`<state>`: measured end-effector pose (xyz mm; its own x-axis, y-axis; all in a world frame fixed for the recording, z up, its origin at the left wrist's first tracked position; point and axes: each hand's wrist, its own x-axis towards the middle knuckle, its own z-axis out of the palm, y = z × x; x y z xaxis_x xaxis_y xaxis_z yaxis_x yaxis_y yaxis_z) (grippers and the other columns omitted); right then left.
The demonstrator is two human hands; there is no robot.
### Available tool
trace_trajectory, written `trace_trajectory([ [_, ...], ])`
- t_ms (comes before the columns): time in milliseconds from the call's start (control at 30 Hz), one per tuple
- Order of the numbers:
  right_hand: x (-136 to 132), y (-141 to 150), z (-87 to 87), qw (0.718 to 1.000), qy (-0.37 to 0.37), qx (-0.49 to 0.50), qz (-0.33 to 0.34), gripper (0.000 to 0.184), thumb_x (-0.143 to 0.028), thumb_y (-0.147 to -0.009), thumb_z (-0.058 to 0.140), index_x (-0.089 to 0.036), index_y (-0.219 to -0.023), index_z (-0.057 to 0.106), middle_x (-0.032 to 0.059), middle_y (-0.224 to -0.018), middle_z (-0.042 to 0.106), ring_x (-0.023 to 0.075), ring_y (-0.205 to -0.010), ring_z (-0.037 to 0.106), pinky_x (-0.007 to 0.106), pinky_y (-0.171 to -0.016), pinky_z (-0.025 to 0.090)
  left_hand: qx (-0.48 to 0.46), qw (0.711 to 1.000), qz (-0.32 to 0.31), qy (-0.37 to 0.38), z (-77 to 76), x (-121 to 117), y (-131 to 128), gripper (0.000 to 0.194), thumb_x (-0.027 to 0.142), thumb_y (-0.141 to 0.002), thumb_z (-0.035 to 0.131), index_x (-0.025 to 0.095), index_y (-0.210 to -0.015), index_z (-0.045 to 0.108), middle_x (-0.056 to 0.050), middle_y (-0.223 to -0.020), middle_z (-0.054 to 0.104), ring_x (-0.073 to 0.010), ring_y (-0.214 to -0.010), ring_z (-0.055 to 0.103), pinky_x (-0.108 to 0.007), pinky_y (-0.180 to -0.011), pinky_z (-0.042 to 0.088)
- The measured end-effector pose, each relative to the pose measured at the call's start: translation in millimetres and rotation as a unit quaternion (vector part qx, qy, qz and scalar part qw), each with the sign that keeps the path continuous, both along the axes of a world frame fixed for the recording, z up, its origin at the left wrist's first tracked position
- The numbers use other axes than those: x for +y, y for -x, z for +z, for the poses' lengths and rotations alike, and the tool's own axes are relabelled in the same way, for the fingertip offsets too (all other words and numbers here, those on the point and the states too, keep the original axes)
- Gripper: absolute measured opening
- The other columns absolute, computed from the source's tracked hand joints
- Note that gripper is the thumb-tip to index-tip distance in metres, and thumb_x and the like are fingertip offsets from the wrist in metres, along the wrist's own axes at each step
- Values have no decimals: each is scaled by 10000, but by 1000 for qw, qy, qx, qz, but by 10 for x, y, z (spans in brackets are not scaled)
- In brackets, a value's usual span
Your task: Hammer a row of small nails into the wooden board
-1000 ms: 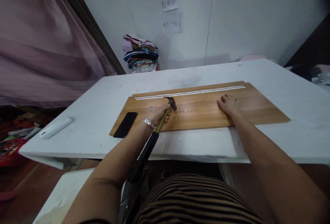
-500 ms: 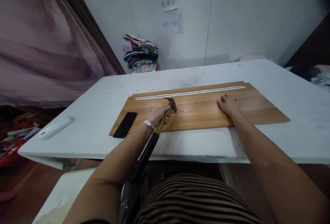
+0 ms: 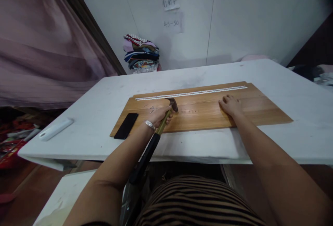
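My left hand [image 3: 160,116] is closed around the shaft of a claw hammer [image 3: 161,126], close below its head. The hammer's face rests low over a wooden board [image 3: 197,122], at the left end of a short row of nails [image 3: 189,111] in the wood. The black grip of the handle points back toward my body. My right hand [image 3: 230,105] lies on the board to the right of the nail row, fingers spread and slightly bent, holding nothing. Several loose nails [image 3: 153,108] lie left of the hammer head.
A long white measuring strip [image 3: 192,93] runs along the board's far side. A black phone [image 3: 126,126] lies on the board's left end. On the white table [image 3: 85,104] there is a white oblong object [image 3: 56,129]. Folded cloths [image 3: 142,54] are stacked by the wall.
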<state>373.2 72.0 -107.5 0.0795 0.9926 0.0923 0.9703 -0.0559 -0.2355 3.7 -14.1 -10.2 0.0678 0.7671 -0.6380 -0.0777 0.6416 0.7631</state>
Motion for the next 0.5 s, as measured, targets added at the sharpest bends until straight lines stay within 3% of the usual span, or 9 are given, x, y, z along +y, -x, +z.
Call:
trace_trajectory([
  [133, 5, -2, -7, 1000, -6, 2, 4, 407, -441, -1033, 385, -203, -1056, 714, 173, -1304, 682, 337, -1319, 545, 521, -1103, 399, -3, 1000, 7, -11, -27, -18, -5, 338, 376, -1098, 497, 155, -873, 620, 27, -580, 509, -60, -379, 410, -140, -352, 313],
  [500, -1, 1, -13, 1000, -8, 8, 1, 401, -433, -1032, 398, -203, -1064, 726, 168, -1313, 677, 332, -1320, 539, 505, -1096, 400, -1, 1000, 10, 1, 58, -4, -18, 385, 378, -1126, 417, 154, -881, 611, 35, -558, 487, -59, -361, 383, -141, -347, 311],
])
